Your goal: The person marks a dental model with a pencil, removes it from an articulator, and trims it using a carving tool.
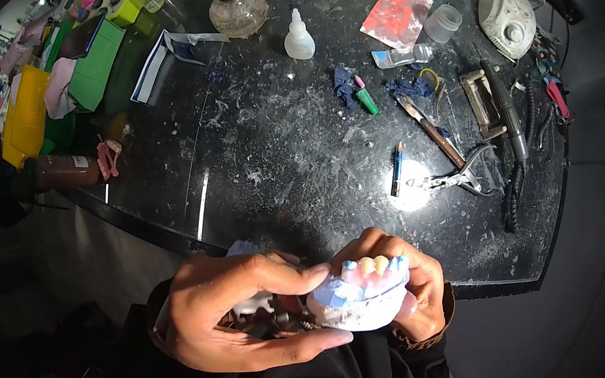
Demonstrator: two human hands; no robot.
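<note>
A dental cast (355, 313) with a white plaster base, a blue band, pink gum and a few yellowish and blue-marked teeth is held up near the table's front edge. My left hand (219, 311) grips it from the left, thumb at its upper side and fingers below. My right hand (420, 279) closes round its back and right side. Dark metal hardware (267, 321), perhaps an articulator, shows inside my left hand, partly hidden. Beyond the hands, a short blue pencil (398, 170) lies in a bright spot of light.
On the dark table (262, 146) lie pliers (455, 179), a wooden-handled knife (434, 131), a black handpiece (504, 112) and a green-and-pink piece (365, 96). A dropper bottle (300, 39) and glass burner (238, 9) stand farther back. Boxes (97, 62) and a pink denture piece (108, 157) are left.
</note>
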